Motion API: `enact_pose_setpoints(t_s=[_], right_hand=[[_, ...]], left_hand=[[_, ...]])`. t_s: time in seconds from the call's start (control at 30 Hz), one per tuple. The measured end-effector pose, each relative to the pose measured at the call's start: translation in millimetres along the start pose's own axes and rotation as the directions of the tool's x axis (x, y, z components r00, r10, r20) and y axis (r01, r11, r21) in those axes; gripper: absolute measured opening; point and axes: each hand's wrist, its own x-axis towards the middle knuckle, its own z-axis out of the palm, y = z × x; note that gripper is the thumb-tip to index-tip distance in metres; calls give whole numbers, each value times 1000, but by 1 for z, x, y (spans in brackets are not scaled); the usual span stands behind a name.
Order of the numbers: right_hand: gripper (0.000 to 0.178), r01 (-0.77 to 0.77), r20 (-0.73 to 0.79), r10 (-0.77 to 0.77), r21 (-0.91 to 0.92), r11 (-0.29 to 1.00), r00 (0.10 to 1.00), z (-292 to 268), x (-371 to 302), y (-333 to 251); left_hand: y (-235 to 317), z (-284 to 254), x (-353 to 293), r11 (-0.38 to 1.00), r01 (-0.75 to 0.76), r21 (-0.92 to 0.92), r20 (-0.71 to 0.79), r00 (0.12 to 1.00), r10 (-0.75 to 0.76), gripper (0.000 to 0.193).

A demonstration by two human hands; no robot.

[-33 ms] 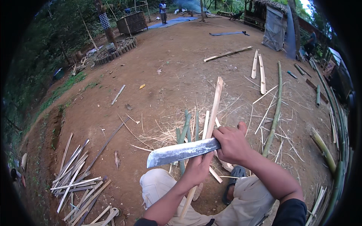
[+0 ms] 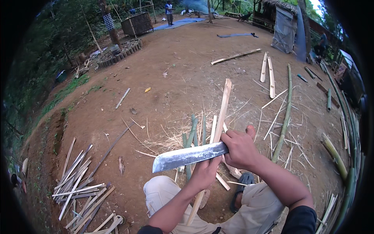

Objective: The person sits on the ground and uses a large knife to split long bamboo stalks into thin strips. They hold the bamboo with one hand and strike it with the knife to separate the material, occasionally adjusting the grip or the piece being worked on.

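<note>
My right hand (image 2: 242, 149) is wrapped around the handle of a machete (image 2: 187, 156), hiding most of that handle. The wide, worn steel blade points left and lies across a long pale split bamboo strip (image 2: 224, 105). Below the blade, my left hand (image 2: 203, 171) is closed around the strip. The strip's upper end leans away from me, and its lower end passes down between my legs. Just beyond the blade, several green bamboo pieces (image 2: 194, 130) lie among thin pale shavings (image 2: 171, 138) on the ground.
Cut bamboo strips (image 2: 80, 183) are heaped at the lower left. A long green bamboo pole (image 2: 286, 113) lies right of my hands, with two split halves (image 2: 271, 78) farther off. More poles (image 2: 352, 136) line the right edge. A person (image 2: 169, 13) stands far back near a blue tarp (image 2: 181, 22).
</note>
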Motion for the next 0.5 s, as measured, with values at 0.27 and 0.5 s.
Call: enact_pose_setpoints(t_s=[0.27,0.5], right_hand=[[22,-119,180,115,16,993,977,15,13,13],[19,-121,217,127,-44,992,968,19,11,17]], left_hand=[[-42,0,26,989,-105,-102,28,994,108,32],[-48,6,29,997,-78,13,18,997,78,51]])
